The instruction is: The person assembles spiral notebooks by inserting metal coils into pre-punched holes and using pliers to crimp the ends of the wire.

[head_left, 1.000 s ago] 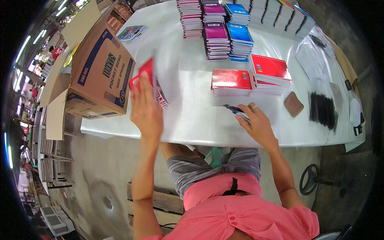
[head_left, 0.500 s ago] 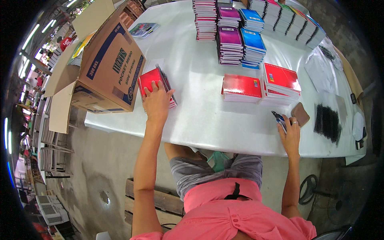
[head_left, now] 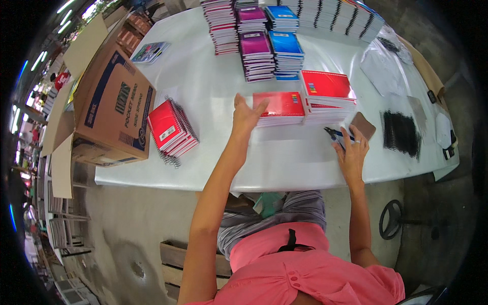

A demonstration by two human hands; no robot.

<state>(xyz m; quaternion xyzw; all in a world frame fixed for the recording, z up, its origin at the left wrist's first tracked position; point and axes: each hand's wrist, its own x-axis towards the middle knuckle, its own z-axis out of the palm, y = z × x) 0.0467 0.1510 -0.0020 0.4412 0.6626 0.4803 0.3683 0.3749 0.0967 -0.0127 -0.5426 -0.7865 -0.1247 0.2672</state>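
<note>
My left hand (head_left: 245,118), fingers apart, is at the left edge of a low stack of red-covered pads (head_left: 278,104), its thumb over the cover's corner. No spiral shows on these pads. Against their right side stands a taller stack of red-covered pads (head_left: 328,85). My right hand (head_left: 352,155) rests near the table's front, fingers around small pliers (head_left: 333,133) with dark jaws and blue handles; part of the handles is hidden. Close by lies a brown square block (head_left: 363,126). Farther left sits a pile of red spiral notebooks (head_left: 170,124), its black coils showing.
An open cardboard box (head_left: 114,107) stands at the table's left edge. Purple notebooks (head_left: 255,44) and blue notebooks (head_left: 286,43) are stacked at the back. Black wire coils (head_left: 401,134) lie on the right, near clear plastic bags (head_left: 384,71). The silvery table (head_left: 218,175) ends before me.
My left hand has left the red spiral notebooks and moved right to the low stack of red-covered pads. My right hand stays by the brown block with the pliers. The view has shifted.
</note>
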